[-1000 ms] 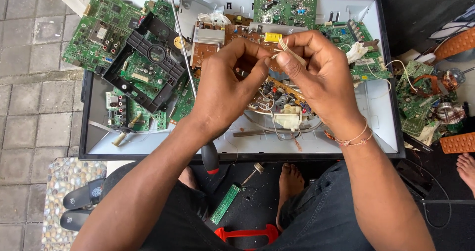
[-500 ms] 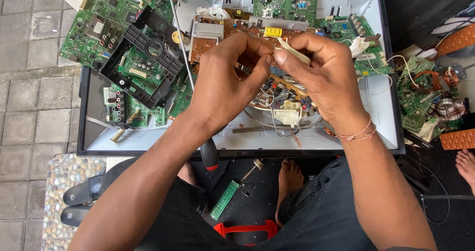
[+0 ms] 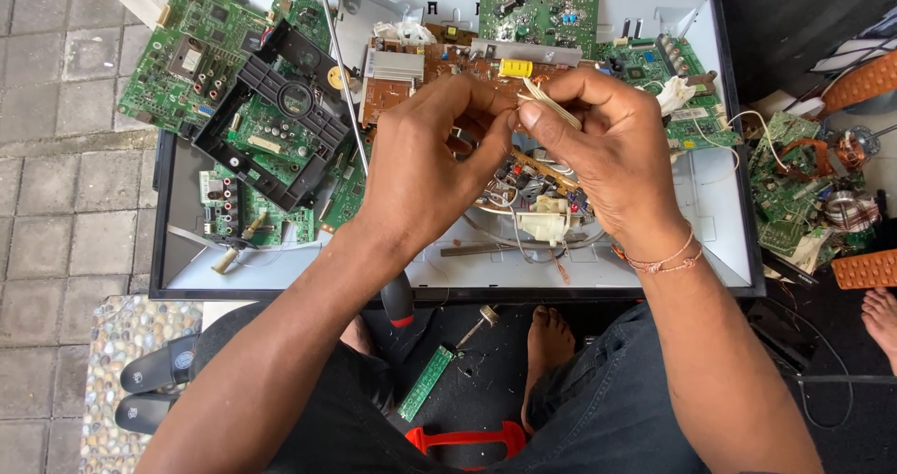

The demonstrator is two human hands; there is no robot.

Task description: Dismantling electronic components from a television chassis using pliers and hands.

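The right hand (image 3: 612,147) pinches a pale strip (image 3: 549,103) between thumb and forefinger. The left hand (image 3: 425,161) meets it at 9 o'clock, fingertips closed on the strip's near end. Both hover over an open panel (image 3: 187,273) used as a tray. It holds a brown board (image 3: 439,68) at 12 o'clock, green boards (image 3: 182,54) and a black frame (image 3: 266,124) at 10 o'clock, and a white part (image 3: 545,220) at 6 o'clock.
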